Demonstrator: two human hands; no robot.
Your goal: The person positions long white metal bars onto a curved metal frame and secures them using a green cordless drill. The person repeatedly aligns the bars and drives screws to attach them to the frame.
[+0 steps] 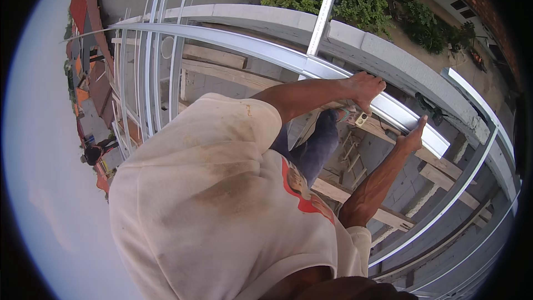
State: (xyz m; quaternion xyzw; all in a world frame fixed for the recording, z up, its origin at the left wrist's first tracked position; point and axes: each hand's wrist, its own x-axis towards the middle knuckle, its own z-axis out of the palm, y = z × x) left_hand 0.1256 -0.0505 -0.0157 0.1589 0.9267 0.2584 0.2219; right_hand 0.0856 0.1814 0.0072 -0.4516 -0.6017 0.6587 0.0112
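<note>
A long silver metal channel runs from the far left toward the right, just inside a grey block wall. My left hand is closed over the channel, its fingers curled at the far edge. Nearer its right end, my right hand grips the near edge with one digit stretched up along the metal; its other fingers are partly hidden. An upright metal piece meets the channel left of my hands. Below my left hand sits a small pale power socket block near a dark cord.
The block wall top curves along the far side, with a dark tool beside it. Wooden planks lie below. More metal channels stand at left; another rail crosses at right. A distant person is at far left.
</note>
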